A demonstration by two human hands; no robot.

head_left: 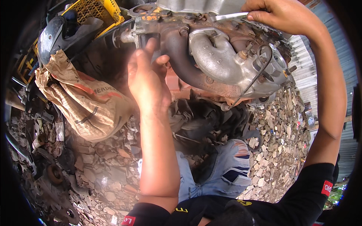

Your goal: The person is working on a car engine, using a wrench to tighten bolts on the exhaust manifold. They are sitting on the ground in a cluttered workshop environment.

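At upper right of the frame, the right hand point(277, 14) pinches a wrench point(230, 16) laid on the engine point(211, 56). Left hand point(149, 81), fingers loosely spread, braces near a pipe point(181, 56). The wrench could slip off a rusty bolt, barking knuckles.

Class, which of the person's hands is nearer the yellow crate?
Left. The left hand is just right of and below the yellow crate; the right hand, holding a wrench, is far right.

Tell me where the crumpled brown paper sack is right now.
In the head view, the crumpled brown paper sack lies on the left, on the stony ground, below the yellow plastic crate and beside the left hand.
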